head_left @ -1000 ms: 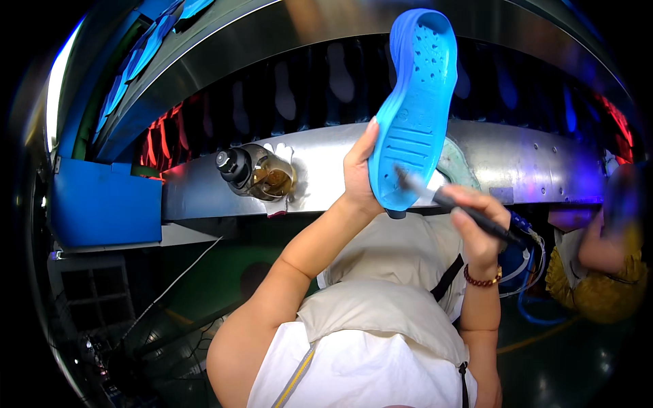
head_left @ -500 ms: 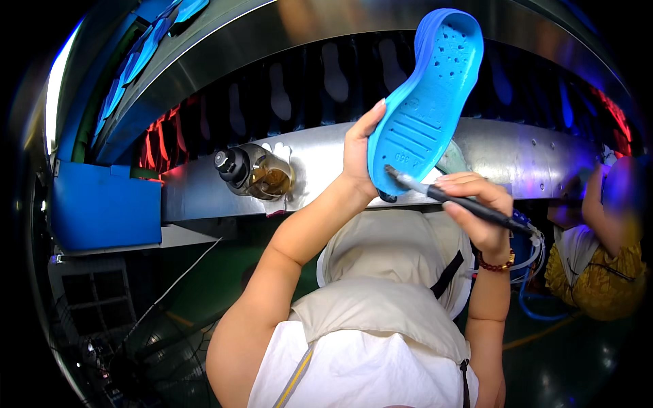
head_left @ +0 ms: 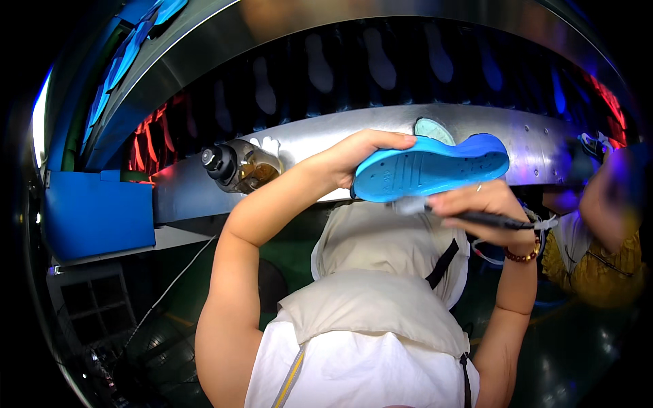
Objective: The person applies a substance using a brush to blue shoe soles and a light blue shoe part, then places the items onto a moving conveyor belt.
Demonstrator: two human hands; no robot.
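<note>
My left hand [head_left: 360, 153] grips the heel end of a bright blue shoe sole [head_left: 432, 173], thumb along its upper edge. The sole is tipped on its side above the metal ledge, its holed and grooved hollow face showing. In my right hand [head_left: 486, 204] is a black-handled brush [head_left: 500, 220], its pale head blurred by motion just below the sole's lower edge. Whether the brush touches the sole, I cannot tell. Behind the sole, a pale green round item [head_left: 434, 129] lies on the ledge, partly hidden.
A dark-capped bottle [head_left: 238, 166] of brown liquid stands on the metal ledge [head_left: 313, 146] at left. Several sole shapes [head_left: 320, 64] line the dark band behind. A blue box [head_left: 102, 211] is far left. Another person's arm [head_left: 605, 204] shows at right.
The sole has swung from nearly upright to lying crosswise, its toe end lowered to the right. My right hand and brush have shifted slightly right, off the sole's heel face.
</note>
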